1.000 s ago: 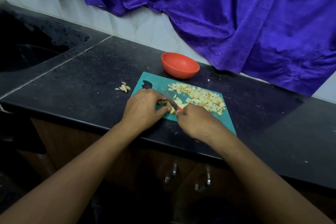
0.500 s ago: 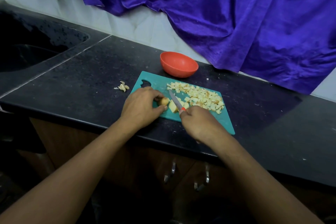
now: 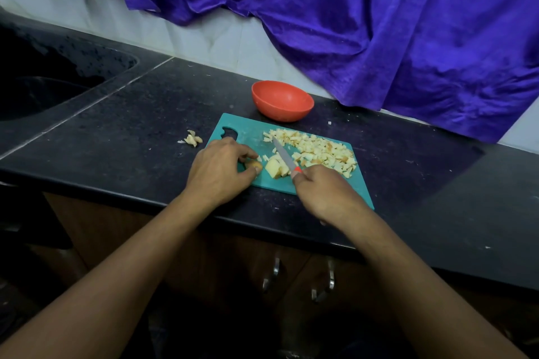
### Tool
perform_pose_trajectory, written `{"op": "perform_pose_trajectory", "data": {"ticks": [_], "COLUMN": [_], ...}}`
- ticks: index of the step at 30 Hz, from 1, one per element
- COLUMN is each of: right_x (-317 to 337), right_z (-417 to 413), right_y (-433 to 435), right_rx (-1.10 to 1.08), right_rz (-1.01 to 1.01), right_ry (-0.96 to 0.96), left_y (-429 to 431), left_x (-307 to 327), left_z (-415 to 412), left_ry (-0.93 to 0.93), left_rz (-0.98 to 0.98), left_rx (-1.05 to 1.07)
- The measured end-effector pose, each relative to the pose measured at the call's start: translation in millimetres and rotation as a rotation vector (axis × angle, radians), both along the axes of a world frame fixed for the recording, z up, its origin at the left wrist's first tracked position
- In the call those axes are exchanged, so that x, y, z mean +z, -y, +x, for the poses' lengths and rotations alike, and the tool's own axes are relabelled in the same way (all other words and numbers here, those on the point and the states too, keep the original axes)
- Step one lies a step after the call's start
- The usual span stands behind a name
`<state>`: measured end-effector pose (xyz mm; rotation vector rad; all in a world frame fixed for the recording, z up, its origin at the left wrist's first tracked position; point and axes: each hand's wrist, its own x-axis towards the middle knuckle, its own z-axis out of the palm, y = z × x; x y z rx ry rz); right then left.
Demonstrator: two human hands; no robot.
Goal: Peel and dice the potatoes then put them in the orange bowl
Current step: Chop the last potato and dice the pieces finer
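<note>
Orange bowl (image 3: 282,100): round, orange-red, upright on the counter (image 3: 131,131), just beyond the far edge of the teal cutting board (image 3: 248,131).
Diced potato (image 3: 318,151): small pale yellow cubes, some with brown edges, heaped over the right half of the board.
Potato chunk (image 3: 274,169): larger pale piece, partly cut, near the board's front edge.
Potato end (image 3: 253,165): small brownish piece just left of the chunk, pinched by the left hand (image 3: 218,172).
Knife (image 3: 284,157): grey blade, orange-red handle in the right hand (image 3: 323,192), blade against the chunk's right side, tip pointing away and left.
</note>
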<state>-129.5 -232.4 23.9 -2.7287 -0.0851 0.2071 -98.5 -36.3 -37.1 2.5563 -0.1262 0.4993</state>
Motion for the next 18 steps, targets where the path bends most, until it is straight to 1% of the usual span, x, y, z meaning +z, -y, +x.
{"op": "perform_pose_trajectory", "data": {"ticks": [4, 9, 12, 15, 18], "right_x": [-5, -30, -35, -38, -43], "right_z": [10, 16, 14, 11, 7], "right_y": [16, 33, 38, 46, 53], "right_rx": [-0.038, -0.082, -0.105, -0.139, -0.093], "right_rz": [0.156, 0.446, 0.624, 0.860, 0.972], "right_ry": [0.087, 0.075, 0.086, 0.065, 0.082], "left_y": [1, 4, 11, 27, 39], "left_x": [2, 3, 3, 5, 8], "left_z": [-3, -4, -2, 1, 7], "left_ry": [0.027, 0.093, 0.096, 0.041, 0.026], "left_rz": [-0.024, -0.034, 0.005, 0.096, 0.199], "left_rx": [-0.028, -0.074, -0.092, -0.099, -0.098]}}
